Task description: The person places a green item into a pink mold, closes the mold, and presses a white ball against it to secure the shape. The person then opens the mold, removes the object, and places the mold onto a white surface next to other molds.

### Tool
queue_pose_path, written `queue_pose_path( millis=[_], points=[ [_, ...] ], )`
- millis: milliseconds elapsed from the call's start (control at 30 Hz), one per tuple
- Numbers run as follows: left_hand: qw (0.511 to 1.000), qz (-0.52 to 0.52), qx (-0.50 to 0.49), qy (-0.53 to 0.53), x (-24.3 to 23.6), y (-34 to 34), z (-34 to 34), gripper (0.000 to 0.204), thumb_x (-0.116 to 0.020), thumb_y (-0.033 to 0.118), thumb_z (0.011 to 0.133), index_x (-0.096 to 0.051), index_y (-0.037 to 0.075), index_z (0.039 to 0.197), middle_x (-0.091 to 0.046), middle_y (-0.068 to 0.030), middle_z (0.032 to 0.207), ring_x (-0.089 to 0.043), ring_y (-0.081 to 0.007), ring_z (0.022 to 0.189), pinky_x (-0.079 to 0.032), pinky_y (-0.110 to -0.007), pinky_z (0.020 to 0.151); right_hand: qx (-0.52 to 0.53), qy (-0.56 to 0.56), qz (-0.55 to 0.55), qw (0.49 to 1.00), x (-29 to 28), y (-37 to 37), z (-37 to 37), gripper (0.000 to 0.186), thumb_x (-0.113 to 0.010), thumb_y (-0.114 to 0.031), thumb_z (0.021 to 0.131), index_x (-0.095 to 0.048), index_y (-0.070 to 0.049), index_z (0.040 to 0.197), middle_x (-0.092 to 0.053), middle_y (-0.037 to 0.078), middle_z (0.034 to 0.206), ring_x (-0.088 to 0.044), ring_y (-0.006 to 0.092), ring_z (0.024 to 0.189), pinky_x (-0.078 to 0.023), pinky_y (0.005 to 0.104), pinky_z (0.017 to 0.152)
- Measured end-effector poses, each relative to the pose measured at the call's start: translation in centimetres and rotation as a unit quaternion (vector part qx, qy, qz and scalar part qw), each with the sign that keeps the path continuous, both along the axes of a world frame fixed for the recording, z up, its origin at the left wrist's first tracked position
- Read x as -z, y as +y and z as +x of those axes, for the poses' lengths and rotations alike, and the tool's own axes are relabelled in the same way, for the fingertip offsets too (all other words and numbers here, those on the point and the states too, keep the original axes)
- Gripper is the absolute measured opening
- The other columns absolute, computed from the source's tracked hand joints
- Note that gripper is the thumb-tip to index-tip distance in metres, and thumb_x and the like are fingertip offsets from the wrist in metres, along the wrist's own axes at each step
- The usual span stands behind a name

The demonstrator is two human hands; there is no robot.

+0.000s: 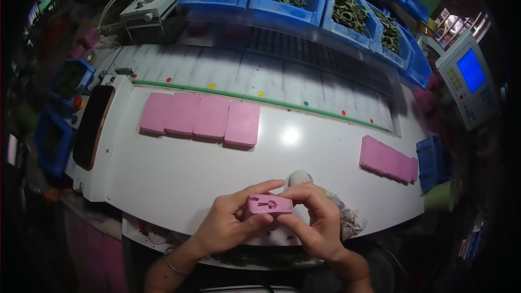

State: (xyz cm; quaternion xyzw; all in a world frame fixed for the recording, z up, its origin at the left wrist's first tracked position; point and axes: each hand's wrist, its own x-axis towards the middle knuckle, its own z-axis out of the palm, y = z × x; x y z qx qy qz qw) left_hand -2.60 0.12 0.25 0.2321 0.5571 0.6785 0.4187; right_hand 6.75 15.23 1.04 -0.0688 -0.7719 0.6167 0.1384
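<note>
Fisheye view from head, down across worktable (179,168)

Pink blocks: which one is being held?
The pink block nearest the person, between the left hand and right hand; the others sit in a left row and right row on the white table.

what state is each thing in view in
pink block, held, holed face showing
left hand, gripping the block
right hand, gripping the block
left pink blocks, lying in a row
right pink blocks, lying in a row
screen, lit blue
phone-like slab, dark
four blue bins, holding green pieces
</note>
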Motion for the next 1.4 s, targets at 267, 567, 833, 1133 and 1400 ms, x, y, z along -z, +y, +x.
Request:
queue_pose_path(
  millis=[267,567,833,1133,1400],
  points=[
    [0.989,-0.025,-0.022,0.142,1.4,-0.5,-1.7,0.045,-0.056,0.03,0.089,-0.047,0.01,0.128,-0.056,-0.0015,0.06,-0.051,-0.0058,0.054,-0.045,-0.022,0.054,0.006,-0.031,-0.087,0.996,1.0,-0.9,-1.7,0.021,-0.06,-0.001,0.08,-0.053,0.004,0.099,-0.054,0.007,0.094,-0.055,0.0142,0.089,-0.044,0.0264,0.082],
    [0.974,-0.046,0.2,-0.095,0.6,-2.0,-5.4,0.071,-0.023,0.058,0.091,-0.051,0.0,0.119,-0.061,-0.0069,0.091,-0.056,-0.0114,0.074,-0.047,-0.024,0.067,0.001,0.013,-0.248,0.969,1.3,-1.4,-2.7,0.022,-0.057,-0.004,0.083,-0.051,0.006,0.102,-0.056,0.009,0.092,-0.055,0.0132,0.083,-0.046,0.0257,0.074],
    [0.973,-0.061,-0.222,-0.03,-3.3,-2.2,-16.0,0.031,-0.047,0.03,0.092,-0.059,0.001,0.09,-0.061,-0.0042,0.079,-0.058,-0.0112,0.067,-0.047,-0.024,0.061,0.001,-0.062,-0.218,0.974,3.1,-1.1,-2.5,0.023,-0.053,-0.002,0.085,-0.054,0.004,0.107,-0.06,0.012,0.093,-0.059,0.0165,0.08,-0.049,0.0264,0.068],
    [0.611,-0.433,-0.399,0.53,-0.2,-4.5,-32.8,0.049,-0.074,0.037,0.06,-0.058,-0.001,0.087,-0.062,-0.0209,0.088,-0.06,-0.0363,0.083,-0.048,-0.041,0.076,-0.049,0.01,0.063,0.997,2.1,-1.9,-2.7,0.01,-0.054,-0.002,0.085,-0.06,0.002,0.092,-0.061,0.012,0.083,-0.062,0.0186,0.073,-0.049,0.0276,0.066],
    [0.588,-0.368,-0.275,0.665,0.6,-1.9,-27.3,0.049,-0.064,0.037,0.076,-0.057,-0.003,0.104,-0.044,-0.0258,0.118,-0.039,-0.0407,0.112,-0.035,-0.046,0.094,-0.074,-0.008,0.104,0.992,1.6,-1.4,-3.9,0.013,-0.057,-0.003,0.081,-0.061,0.0,0.093,-0.061,0.012,0.082,-0.061,0.0225,0.071,-0.048,0.0282,0.062]
  ],
)
